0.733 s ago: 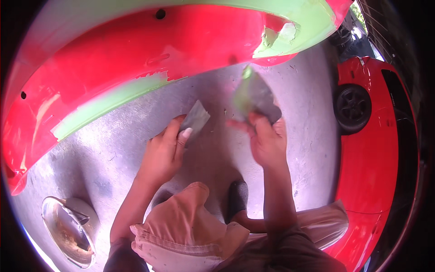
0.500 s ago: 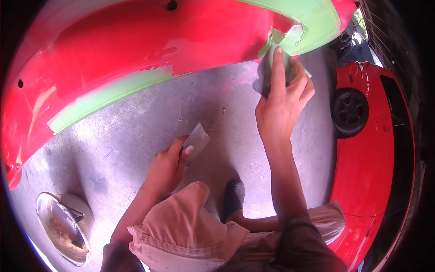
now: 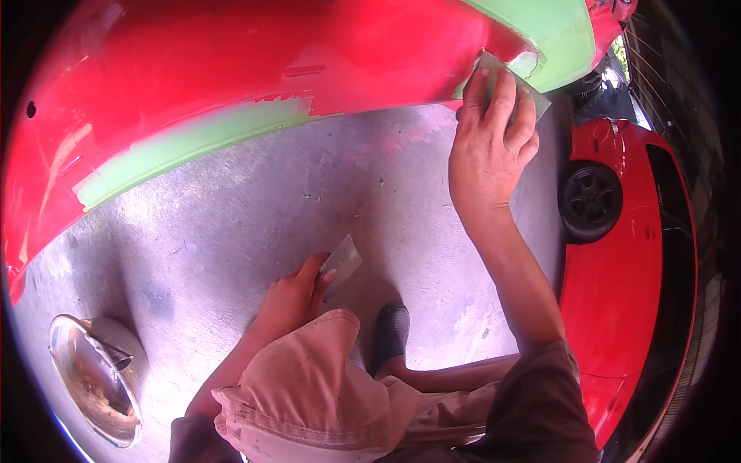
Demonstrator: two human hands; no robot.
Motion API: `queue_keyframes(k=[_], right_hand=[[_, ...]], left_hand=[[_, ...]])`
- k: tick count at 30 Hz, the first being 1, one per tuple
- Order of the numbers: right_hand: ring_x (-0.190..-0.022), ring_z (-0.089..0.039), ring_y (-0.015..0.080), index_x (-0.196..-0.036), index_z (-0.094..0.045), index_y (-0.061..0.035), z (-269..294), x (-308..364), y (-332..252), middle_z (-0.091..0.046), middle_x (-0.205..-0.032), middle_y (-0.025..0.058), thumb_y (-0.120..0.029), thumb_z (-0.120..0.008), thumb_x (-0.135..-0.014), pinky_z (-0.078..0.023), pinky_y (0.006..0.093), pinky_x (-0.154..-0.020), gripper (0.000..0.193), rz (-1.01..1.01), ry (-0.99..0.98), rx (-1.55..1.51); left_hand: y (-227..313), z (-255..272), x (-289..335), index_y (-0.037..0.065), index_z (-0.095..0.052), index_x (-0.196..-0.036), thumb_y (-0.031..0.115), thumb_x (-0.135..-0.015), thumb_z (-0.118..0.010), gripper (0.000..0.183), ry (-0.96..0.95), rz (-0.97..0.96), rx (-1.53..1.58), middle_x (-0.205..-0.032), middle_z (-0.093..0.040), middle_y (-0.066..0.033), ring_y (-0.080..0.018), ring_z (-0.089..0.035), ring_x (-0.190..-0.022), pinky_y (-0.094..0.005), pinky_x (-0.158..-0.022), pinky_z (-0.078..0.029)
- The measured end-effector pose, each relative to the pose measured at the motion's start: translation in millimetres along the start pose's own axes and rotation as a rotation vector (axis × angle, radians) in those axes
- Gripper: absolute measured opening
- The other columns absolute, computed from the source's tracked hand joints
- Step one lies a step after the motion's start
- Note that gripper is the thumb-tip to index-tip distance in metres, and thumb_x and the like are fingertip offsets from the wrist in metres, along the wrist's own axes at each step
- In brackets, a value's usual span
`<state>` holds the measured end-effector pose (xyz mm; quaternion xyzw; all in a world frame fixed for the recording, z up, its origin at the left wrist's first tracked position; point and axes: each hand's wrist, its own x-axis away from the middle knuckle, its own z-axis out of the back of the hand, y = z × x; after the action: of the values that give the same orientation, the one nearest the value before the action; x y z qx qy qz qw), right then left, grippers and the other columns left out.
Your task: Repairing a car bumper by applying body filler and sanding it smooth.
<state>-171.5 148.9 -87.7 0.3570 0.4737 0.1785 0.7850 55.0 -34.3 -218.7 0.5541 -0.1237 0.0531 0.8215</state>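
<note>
At two o'clock from the centre of the view, a thin grey plate (image 3: 536,96) is being held in the right hand (image 3: 496,143), whose fingers are being bent and slightly spread across its face; the grip is being kept partly closed, and the thumb's placing cannot be told. The plate is being set at the lower edge of a red panel (image 3: 231,62), beside a broken-edged light green area (image 3: 567,46) between one and two o'clock; whether contact is being made cannot be told. Just below centre, toward eight o'clock, a smaller grey plate (image 3: 345,264) is being pinched between thumb and fingers of the left hand (image 3: 295,297), nearly closed and well apart from the panel. Along the panel's lower edge, a light green strip (image 3: 193,143) is being shown at ten o'clock. At three o'clock a red car (image 3: 614,285) with a dark wheel (image 3: 590,201) is being seen. A pale basin (image 3: 123,336) is being supported by the grey floor (image 3: 224,231) at eight o'clock, and a dark shoe (image 3: 391,332) is being worn near six o'clock.
</note>
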Motion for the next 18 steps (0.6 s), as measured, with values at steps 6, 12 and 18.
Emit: queue_keyframes(k=[6, 12, 18], right_hand=[[-0.133, -0.047, 0.0308, -0.141, -0.065, -0.0083, -3, -7, 6, -0.049, -0.146, 0.0079, -0.018, -0.071, -0.088, -0.041, 0.0424, -0.092, 0.054, 0.055, 0.002, 0.1], [-0.137, -0.04, 0.0335, -0.149, -0.054, -0.0013, 14, -17, -2, -0.04, -0.151, 0.0109, -0.01, -0.069, -0.089, -0.04, 0.0444, -0.096, 0.063, 0.051, -0.121, 0.054], [-0.137, -0.04, 0.0339, -0.15, -0.053, -0.0002, 5, -7, -1, -0.04, -0.152, 0.0119, -0.009, -0.069, -0.089, -0.039, 0.0451, -0.096, 0.063, 0.032, -0.151, 0.044]], left_hand=[[1, -8, 1, 0.011, -0.056, -0.135, 0.032, -0.109, -0.055, 0.033, -0.023, -0.012, 0.022, -0.104, -0.075, -0.0239, -0.05, -0.071, -0.095, -0.0579, -0.08, -0.057], [4, 1, 10, 0.012, -0.056, -0.135, 0.033, -0.109, -0.056, 0.033, -0.051, 0.033, -0.004, -0.104, -0.074, -0.0248, -0.0501, -0.071, -0.095, -0.0582, -0.078, -0.057], [-5, -12, 3, 0.011, -0.056, -0.134, 0.032, -0.109, -0.056, 0.032, -0.063, 0.003, 0.014, -0.103, -0.074, -0.0255, -0.0507, -0.07, -0.094, -0.0583, -0.078, -0.056]])
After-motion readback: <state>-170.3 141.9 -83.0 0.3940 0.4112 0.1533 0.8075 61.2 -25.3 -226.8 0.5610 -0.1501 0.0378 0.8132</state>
